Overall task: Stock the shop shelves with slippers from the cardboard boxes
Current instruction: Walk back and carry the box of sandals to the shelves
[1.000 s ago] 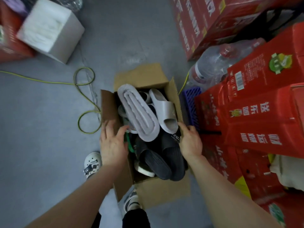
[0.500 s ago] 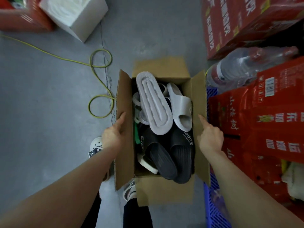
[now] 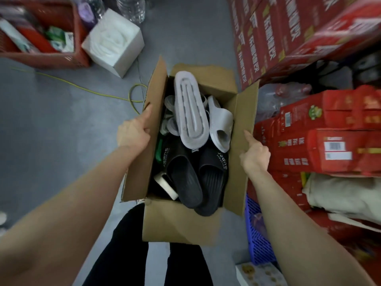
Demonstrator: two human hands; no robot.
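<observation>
Left hand (image 3: 133,131) grips the cardboard box (image 3: 179,223) on its left side. Right hand (image 3: 254,155) grips the right side

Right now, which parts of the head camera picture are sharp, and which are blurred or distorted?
Head view: the black slippers in the cardboard box are sharp, lettering readable; the red cartons at top right are blurred; the wide lens stretches the corners; light is dim, flat, without glare.

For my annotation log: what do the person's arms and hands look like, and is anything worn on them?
The left forearm and right forearm are bare; no sleeve is in view. The left hand and right hand wear no gloves, and no watch, ring or bracelet shows.
</observation>
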